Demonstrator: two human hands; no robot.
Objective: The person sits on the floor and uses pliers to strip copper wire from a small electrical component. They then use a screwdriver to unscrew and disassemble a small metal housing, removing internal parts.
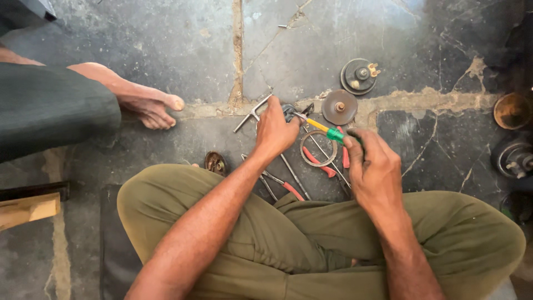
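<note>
A screwdriver (327, 132) with a yellow shaft section and green handle is being held in the right hand (373, 169), the grip being closed around the green handle so that most of the handle is hidden under the fingers. The tool is lying slanted up and to the left from that grip, its metal tip being pressed against a small dark metal part (290, 111). That part is being held down on the floor (166, 50) by the left hand (275, 130), whose grip is closed over it; only the part's upper edge is showing just beyond the fingertips, so its shape cannot be told. The two hands are being kept near each other, with the screwdriver bridging the gap between them.

Under and beside the hands, several tools are lying on the cracked stone floor: a metal ring (318, 149) directly below the screwdriver, red-handled pliers (283, 186) near the left wrist, and a bent metal wrench (252, 114) touching the left hand's outer side. A rusty round disc (339, 107) is lying just beyond the screwdriver's tip, and a dark grooved wheel (359, 76) is sitting a little farther off. Another person's bare foot (147, 105) is resting on the floor well to the left.
</note>
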